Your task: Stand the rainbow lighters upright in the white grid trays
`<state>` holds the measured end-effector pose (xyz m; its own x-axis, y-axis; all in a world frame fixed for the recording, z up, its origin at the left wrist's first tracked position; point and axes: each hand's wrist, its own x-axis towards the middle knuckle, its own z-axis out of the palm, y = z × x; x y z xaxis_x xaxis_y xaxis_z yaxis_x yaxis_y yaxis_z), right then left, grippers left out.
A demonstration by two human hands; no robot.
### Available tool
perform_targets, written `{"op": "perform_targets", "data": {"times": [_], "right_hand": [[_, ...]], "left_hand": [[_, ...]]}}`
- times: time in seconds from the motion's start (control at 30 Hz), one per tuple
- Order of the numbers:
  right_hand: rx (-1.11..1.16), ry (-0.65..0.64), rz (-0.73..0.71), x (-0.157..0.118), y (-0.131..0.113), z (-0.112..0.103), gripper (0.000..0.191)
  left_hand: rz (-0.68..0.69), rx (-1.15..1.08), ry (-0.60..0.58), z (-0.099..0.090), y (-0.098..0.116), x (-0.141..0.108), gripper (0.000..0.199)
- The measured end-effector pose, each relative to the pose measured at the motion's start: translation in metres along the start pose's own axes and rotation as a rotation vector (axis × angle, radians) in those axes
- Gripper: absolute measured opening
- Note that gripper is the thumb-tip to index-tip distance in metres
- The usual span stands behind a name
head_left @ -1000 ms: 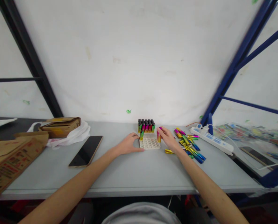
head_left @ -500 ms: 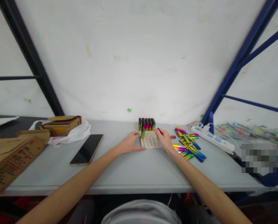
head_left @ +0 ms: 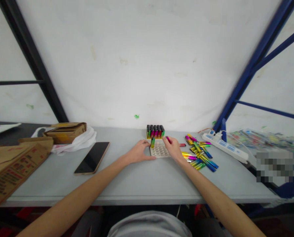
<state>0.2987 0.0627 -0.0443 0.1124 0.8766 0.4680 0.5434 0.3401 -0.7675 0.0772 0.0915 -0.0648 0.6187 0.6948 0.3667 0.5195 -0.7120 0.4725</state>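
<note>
My left hand point(head_left: 140, 152) is spread at the left side of a white tray point(head_left: 160, 150) with rows of small holes. A green and yellow tube point(head_left: 152, 142) stands upright in the tray's back left corner, close to my left fingertips. My right hand point(head_left: 172, 147), over the tray's right side, pinches a magenta tube point(head_left: 168, 140). Behind the tray stands a block of black-topped colored tubes point(head_left: 155, 132). Loose shiny colored tubes point(head_left: 198, 154) lie in a pile to the right, and a red one point(head_left: 182, 144) lies near my right hand.
A phone point(head_left: 92, 158) lies at the left. Beyond it are a cardboard box point(head_left: 67, 133) on a white plastic bag point(head_left: 84, 142) and a larger opened carton point(head_left: 18, 164). A power strip point(head_left: 226, 148) with cables lies at the right, beside a blue metal frame point(head_left: 245, 77).
The tray, the standing tube and my left hand have shifted slightly to the right. My right hand stays nearly in place with the magenta tube.
</note>
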Motion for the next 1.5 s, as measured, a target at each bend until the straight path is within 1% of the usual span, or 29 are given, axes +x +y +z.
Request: {"op": "perform_targets", "data": {"times": [0.13,0.23,0.37,0.47,0.57,0.67,0.73,0.83,0.87,0.93,1.0,1.07,1.17,1.37,1.5], "right_hand": [[0.008,-0.028,-0.037,-0.002,-0.001,-0.001,0.052],[-0.007,-0.023,-0.038,-0.002,0.002,0.001,0.048],[-0.020,-0.009,-0.051,-0.001,0.005,0.001,0.038],[-0.021,-0.010,-0.051,0.000,0.004,0.000,0.039],[-0.003,-0.062,-0.058,-0.001,0.002,-0.001,0.042],[0.004,-0.157,-0.083,-0.002,0.000,-0.002,0.038],[-0.026,-0.202,-0.148,-0.003,-0.001,-0.002,0.036],[-0.119,-0.191,-0.303,-0.003,-0.002,-0.002,0.039],[-0.154,-0.191,-0.334,-0.003,-0.002,-0.002,0.041],[-0.208,-0.238,-0.336,-0.003,-0.002,-0.002,0.044],[-0.232,-0.293,-0.296,-0.002,-0.001,-0.002,0.045],[-0.233,-0.305,-0.264,-0.001,0.001,-0.001,0.044],[-0.255,-0.298,-0.260,0.000,0.005,0.003,0.039],[-0.360,-0.368,-0.360,0.002,0.009,0.009,0.028],[-0.480,-0.344,-0.451,0.003,0.004,0.011,0.027]], "left_hand": [[0.009,0.005,0.010,0.000,-0.001,0.000,0.068],[0.012,-0.003,0.018,0.001,-0.001,0.000,0.066],[-0.001,0.004,-0.002,0.000,-0.001,0.000,0.068],[0.001,-0.002,0.006,0.000,0.000,-0.001,0.067],[0.000,-0.007,0.000,-0.001,0.000,-0.001,0.067],[-0.011,-0.017,0.000,-0.001,0.001,-0.001,0.067],[-0.013,-0.025,0.003,-0.001,0.001,0.000,0.066],[-0.006,-0.029,0.001,-0.001,0.001,0.000,0.065],[-0.004,-0.029,0.001,-0.001,0.001,0.000,0.065],[-0.004,-0.029,0.003,-0.001,0.000,0.000,0.065],[-0.007,-0.029,0.004,0.000,-0.001,0.000,0.066],[-0.009,-0.028,0.004,0.000,-0.002,0.000,0.067],[-0.003,-0.028,0.008,0.001,-0.002,0.000,0.068],[0.006,-0.007,-0.006,0.001,-0.001,0.001,0.068],[-0.007,-0.005,-0.002,0.002,-0.003,0.001,0.069]]}}
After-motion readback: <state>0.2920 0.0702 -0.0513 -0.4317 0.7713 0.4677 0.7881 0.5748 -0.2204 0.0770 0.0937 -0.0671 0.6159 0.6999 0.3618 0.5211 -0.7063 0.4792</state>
